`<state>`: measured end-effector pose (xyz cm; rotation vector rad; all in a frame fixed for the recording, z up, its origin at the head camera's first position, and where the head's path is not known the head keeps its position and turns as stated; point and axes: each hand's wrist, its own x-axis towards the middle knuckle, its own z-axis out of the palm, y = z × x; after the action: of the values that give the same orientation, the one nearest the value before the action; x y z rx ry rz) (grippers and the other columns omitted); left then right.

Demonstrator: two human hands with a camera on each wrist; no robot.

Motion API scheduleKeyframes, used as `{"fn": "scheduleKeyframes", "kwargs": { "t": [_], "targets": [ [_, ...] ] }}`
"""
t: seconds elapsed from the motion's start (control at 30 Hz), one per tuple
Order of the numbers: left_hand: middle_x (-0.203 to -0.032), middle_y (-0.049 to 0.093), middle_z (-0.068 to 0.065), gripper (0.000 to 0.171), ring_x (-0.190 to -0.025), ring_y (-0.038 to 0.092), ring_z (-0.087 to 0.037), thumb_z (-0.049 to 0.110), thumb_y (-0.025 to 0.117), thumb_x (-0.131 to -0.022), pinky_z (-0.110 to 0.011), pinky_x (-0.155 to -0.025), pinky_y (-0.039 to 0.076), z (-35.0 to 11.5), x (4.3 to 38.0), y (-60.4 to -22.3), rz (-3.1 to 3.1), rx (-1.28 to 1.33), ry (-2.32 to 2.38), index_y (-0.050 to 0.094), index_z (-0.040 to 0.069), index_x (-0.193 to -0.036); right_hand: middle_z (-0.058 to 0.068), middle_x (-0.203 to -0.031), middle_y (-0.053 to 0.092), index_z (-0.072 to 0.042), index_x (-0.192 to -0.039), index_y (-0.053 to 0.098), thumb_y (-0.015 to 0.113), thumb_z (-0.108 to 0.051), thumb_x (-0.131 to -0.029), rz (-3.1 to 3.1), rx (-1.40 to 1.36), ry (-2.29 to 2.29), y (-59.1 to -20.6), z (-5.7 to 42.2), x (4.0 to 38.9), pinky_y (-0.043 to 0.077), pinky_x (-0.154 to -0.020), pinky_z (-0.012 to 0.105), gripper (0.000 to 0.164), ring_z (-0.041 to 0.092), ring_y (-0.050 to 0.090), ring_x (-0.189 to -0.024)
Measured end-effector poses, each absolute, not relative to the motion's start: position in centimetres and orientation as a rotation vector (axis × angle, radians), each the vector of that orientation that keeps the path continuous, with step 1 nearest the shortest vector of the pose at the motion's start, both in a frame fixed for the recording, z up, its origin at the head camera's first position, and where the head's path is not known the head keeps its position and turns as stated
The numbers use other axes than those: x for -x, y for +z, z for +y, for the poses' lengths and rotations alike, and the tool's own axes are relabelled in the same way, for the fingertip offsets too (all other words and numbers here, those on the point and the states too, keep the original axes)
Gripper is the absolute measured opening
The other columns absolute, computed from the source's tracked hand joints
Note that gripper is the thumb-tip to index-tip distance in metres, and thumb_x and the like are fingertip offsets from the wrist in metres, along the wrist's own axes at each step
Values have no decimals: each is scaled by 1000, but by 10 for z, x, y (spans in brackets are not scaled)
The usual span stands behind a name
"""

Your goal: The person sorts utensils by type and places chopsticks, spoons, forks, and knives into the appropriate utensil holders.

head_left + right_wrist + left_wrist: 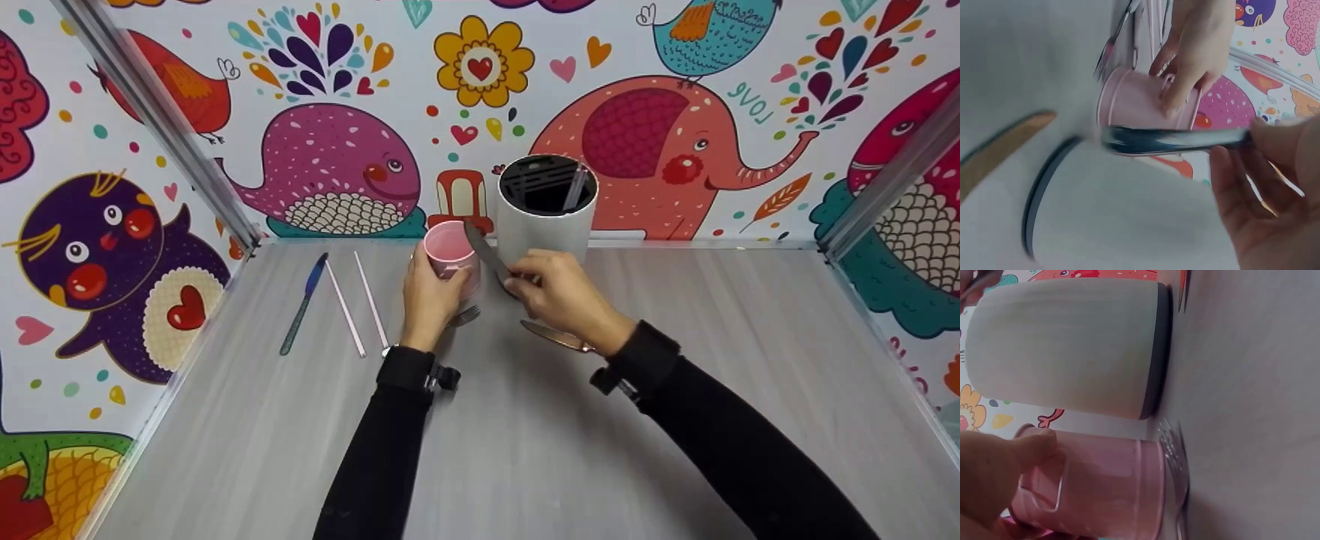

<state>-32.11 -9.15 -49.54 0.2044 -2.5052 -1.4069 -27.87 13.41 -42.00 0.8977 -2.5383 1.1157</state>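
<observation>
My left hand (431, 300) grips a pink cup (1106, 484), with the thumb across its handle. The cup stands upright. A metal fork (1179, 472) lies on the table close by the cup's base. In my right hand (566, 292) a shiny dark metal knife (1174, 140) is pinched between thumb and fingers. It is raised and tilted, one end near the cup's rim in the head view. Right behind the hands stands a tall white cylindrical container (547, 225), dark inside, with a clear strip-like thing in it. A second knife (555, 335) lies on the table below my right hand.
Left of the cup lie a blue-and-dark knife (304, 304) and two thin pale pink sticks (345, 307), side by side. A small whitish thing sits by my left wrist, partly hidden. Patterned walls (337, 165) enclose the grey table (510, 450) at back and sides.
</observation>
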Motion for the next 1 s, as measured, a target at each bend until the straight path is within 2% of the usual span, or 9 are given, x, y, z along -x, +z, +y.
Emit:
{"fn": "scheduleKeyframes", "kwargs": {
  "t": [0.17,0.33,0.63,0.8,1.0],
  "targets": [
    [-163,54,-19,90,-153,54,-35,31,87,-96,-53,-129,43,-90,321,-495,-2504,-193,-1405,38,8,-167,11,-89,79,-4,-107,87,81,-7,-99,-2390,-787,1208,-421,115,288,59,-72,29,11,17,71,-78],
    [-162,55,-21,88,-153,54,-36,29,88,-95,-53,-129,43,-89,323,-497,-2497,-171,-1384,40,6,-165,13,-92,82,-3,-110,88,80,-6,-98,-2243,-691,1226,-422,101,299,59,-73,30,14,19,72,-79],
    [-164,54,-18,87,-154,53,-33,29,87,-96,-52,-131,42,-87,323,-497,-2510,-182,-1400,39,8,-166,10,-95,84,-3,-98,87,80,-7,-98,-2045,-573,1334,-422,80,312,61,-81,31,8,18,76,-85],
    [-161,57,-20,84,-152,56,-35,30,86,-96,-52,-129,43,-89,323,-498,-2490,-150,-1374,42,7,-164,15,-105,85,-1,-108,87,79,-7,-99,-2108,-540,1366,-429,71,319,66,-88,41,14,25,81,-96],
    [-158,58,-20,88,-149,58,-34,39,86,-95,-52,-127,45,-94,323,-500,-2489,-150,-1365,42,6,-164,17,-113,85,1,-116,85,75,-8,-101,-2262,-475,1380,-436,58,327,66,-96,41,20,29,82,-106]
  ]
}}
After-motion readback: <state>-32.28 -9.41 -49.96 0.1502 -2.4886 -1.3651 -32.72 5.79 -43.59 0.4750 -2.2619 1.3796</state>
